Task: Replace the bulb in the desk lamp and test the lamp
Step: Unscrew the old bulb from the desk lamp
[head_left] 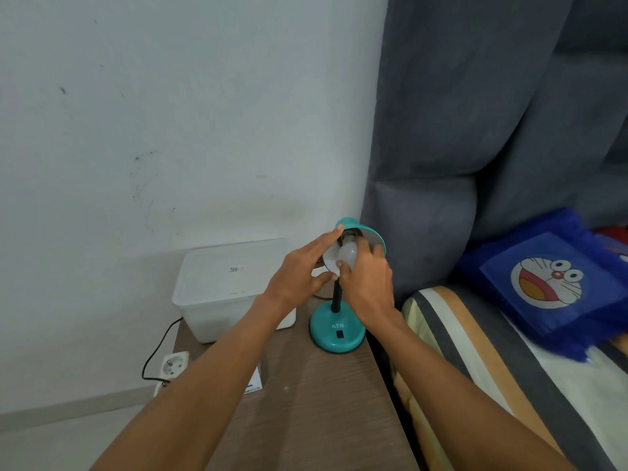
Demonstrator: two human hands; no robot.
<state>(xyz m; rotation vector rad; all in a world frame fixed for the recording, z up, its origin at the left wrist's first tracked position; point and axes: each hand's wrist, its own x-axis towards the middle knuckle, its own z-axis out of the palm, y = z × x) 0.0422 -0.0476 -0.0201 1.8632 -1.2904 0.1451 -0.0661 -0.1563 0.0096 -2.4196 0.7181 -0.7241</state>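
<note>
- Bulb (347,254): white, sitting under the shade (370,236) of the teal desk lamp (337,329), its neck at the dark socket inside the shade; whether it is fully seated cannot be told.
- Right hand (368,283): fingers curled around the bulb from the right, thumb pressed against its lower left side, so the hand is closed on the bulb.
- Left hand (299,277): fingers extended, fingertips touching the shade's rim on the left, thumb tucked below near the black stem (336,295). It steadies the shade with a loose, mostly spread hold, not a clamp.
- Lamp base: round, marked "ATN", with a dark switch on its front; it stands near the right edge of the wooden table (316,402).
- Translucent plastic box (231,287) with a lid sits left of the lamp, against the wall.
- Black cord (158,348) drops off the table's left side toward a white socket strip (173,365) on the floor.
- Bed (492,362) with striped sheet and a blue cartoon pillow (550,280) lies to the right.
</note>
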